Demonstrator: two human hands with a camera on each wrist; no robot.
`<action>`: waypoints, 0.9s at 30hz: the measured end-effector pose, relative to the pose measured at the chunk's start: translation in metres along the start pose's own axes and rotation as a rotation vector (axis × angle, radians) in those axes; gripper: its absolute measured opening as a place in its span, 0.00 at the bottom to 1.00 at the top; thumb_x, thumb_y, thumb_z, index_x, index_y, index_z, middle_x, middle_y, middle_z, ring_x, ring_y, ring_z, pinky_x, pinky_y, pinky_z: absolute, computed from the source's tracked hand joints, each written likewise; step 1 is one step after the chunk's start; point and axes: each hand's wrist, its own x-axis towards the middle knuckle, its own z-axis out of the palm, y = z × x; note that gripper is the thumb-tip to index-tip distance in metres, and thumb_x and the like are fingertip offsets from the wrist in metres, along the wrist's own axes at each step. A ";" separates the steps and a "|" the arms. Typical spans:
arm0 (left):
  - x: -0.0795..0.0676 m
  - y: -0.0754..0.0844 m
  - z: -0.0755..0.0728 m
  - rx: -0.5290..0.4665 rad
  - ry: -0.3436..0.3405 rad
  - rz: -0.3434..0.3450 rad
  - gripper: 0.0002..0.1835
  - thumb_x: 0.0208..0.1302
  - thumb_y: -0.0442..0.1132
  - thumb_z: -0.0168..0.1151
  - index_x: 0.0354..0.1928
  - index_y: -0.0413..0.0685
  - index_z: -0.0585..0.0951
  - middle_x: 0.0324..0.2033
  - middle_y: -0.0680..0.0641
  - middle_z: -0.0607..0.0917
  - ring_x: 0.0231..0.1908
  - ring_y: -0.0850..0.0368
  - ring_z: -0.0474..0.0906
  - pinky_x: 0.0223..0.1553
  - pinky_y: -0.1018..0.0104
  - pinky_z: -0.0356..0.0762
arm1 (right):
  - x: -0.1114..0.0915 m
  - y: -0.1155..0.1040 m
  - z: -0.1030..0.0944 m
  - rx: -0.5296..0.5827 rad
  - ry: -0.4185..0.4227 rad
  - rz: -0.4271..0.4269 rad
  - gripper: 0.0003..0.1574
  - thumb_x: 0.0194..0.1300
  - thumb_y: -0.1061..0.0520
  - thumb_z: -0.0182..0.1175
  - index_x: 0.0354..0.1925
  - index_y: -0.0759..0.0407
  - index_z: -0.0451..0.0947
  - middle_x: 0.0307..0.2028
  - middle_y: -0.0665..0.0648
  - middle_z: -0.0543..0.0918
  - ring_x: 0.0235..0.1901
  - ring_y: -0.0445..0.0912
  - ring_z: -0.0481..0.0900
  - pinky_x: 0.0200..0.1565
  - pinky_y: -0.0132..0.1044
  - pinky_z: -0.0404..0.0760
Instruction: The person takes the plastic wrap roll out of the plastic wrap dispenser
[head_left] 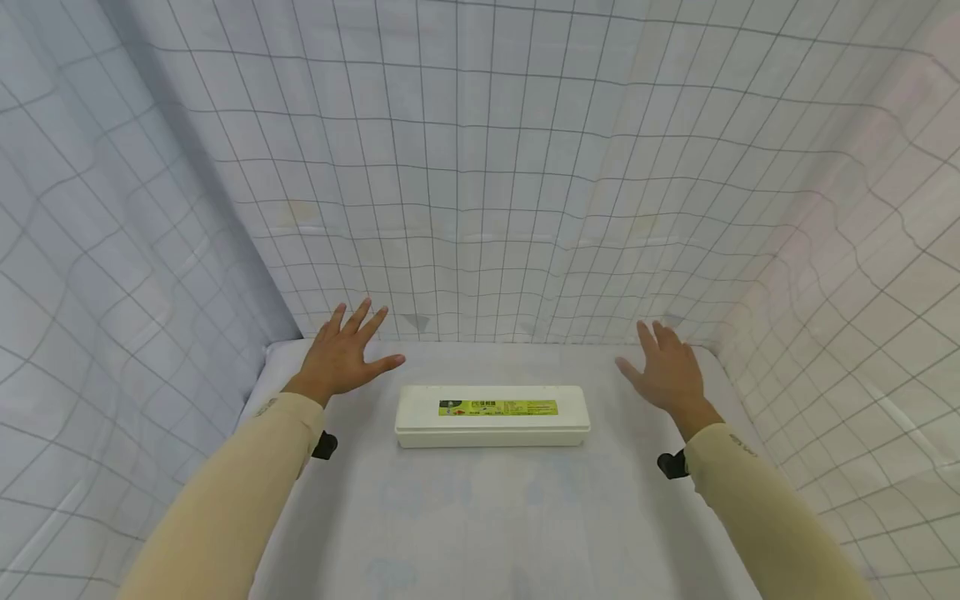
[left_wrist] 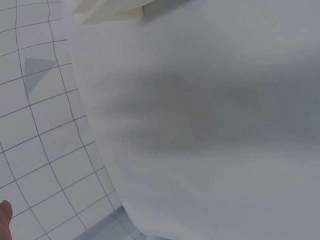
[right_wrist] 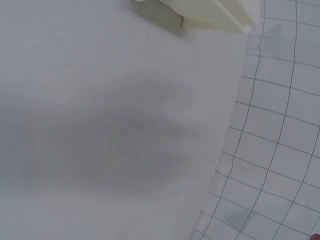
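Note:
A long cream plastic box (head_left: 492,437) with a flat lid and a yellow-green printed label (head_left: 498,407) lies crosswise on the white table. To its left my left hand (head_left: 339,360) is held with fingers spread, holding nothing. My right hand (head_left: 667,372), also with straight fingers and nothing in it, is to the right of the box. Both hands are apart from the box. In the left wrist view, an end of the box (left_wrist: 107,11) shows at the top, and a fingertip (left_wrist: 5,212) at the lower left. The right wrist view shows the other end of the box (right_wrist: 210,14).
White cloth with a dark grid (head_left: 480,167) hangs behind the table and along both sides. The white-covered table (head_left: 487,517) ends just beyond the hands at the back cloth. A black wrist mount (head_left: 325,446) shows under the left sleeve, another (head_left: 672,465) under the right.

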 end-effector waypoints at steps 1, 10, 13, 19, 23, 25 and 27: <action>0.000 0.000 0.000 -0.001 0.001 0.002 0.56 0.63 0.81 0.47 0.83 0.61 0.44 0.83 0.43 0.39 0.80 0.29 0.30 0.78 0.27 0.35 | 0.000 -0.001 0.000 0.000 0.000 -0.001 0.53 0.74 0.33 0.50 0.81 0.61 0.47 0.79 0.72 0.52 0.77 0.70 0.50 0.77 0.71 0.49; -0.002 0.001 0.005 -0.022 -0.009 0.014 0.56 0.63 0.80 0.47 0.83 0.61 0.43 0.83 0.43 0.40 0.80 0.29 0.32 0.78 0.26 0.37 | -0.004 -0.019 0.004 -0.015 0.016 -0.013 0.53 0.74 0.34 0.52 0.80 0.62 0.48 0.79 0.72 0.53 0.77 0.69 0.51 0.76 0.69 0.55; -0.004 0.001 0.006 -0.033 -0.011 0.025 0.55 0.64 0.79 0.48 0.83 0.60 0.44 0.83 0.42 0.41 0.80 0.29 0.32 0.79 0.28 0.36 | -0.004 -0.024 0.007 -0.014 0.025 -0.026 0.53 0.74 0.33 0.52 0.81 0.61 0.49 0.79 0.71 0.53 0.77 0.69 0.52 0.76 0.68 0.56; -0.004 -0.002 0.011 -0.054 0.004 0.052 0.55 0.65 0.78 0.49 0.83 0.60 0.44 0.83 0.43 0.42 0.80 0.30 0.35 0.80 0.31 0.38 | -0.009 -0.034 0.011 0.036 0.043 -0.045 0.54 0.73 0.33 0.53 0.81 0.60 0.49 0.79 0.70 0.53 0.78 0.67 0.51 0.78 0.67 0.54; -0.006 0.000 0.015 -0.097 0.015 0.072 0.54 0.65 0.77 0.51 0.83 0.60 0.45 0.83 0.44 0.43 0.81 0.31 0.36 0.80 0.31 0.41 | -0.014 -0.044 0.012 0.060 0.048 -0.045 0.55 0.71 0.32 0.55 0.81 0.60 0.49 0.79 0.70 0.54 0.78 0.67 0.52 0.78 0.67 0.54; -0.007 0.002 0.016 -0.117 0.023 0.084 0.54 0.65 0.76 0.52 0.83 0.60 0.45 0.83 0.44 0.44 0.80 0.30 0.38 0.79 0.29 0.43 | -0.016 -0.048 0.012 0.065 0.050 -0.049 0.56 0.71 0.32 0.56 0.81 0.60 0.49 0.79 0.69 0.54 0.78 0.67 0.53 0.78 0.67 0.55; -0.008 0.003 0.019 -0.133 0.028 0.088 0.54 0.65 0.75 0.53 0.83 0.61 0.44 0.83 0.45 0.44 0.80 0.31 0.39 0.78 0.28 0.45 | -0.017 -0.051 0.013 0.069 0.053 -0.053 0.56 0.70 0.31 0.56 0.81 0.59 0.50 0.79 0.69 0.54 0.78 0.66 0.54 0.77 0.66 0.56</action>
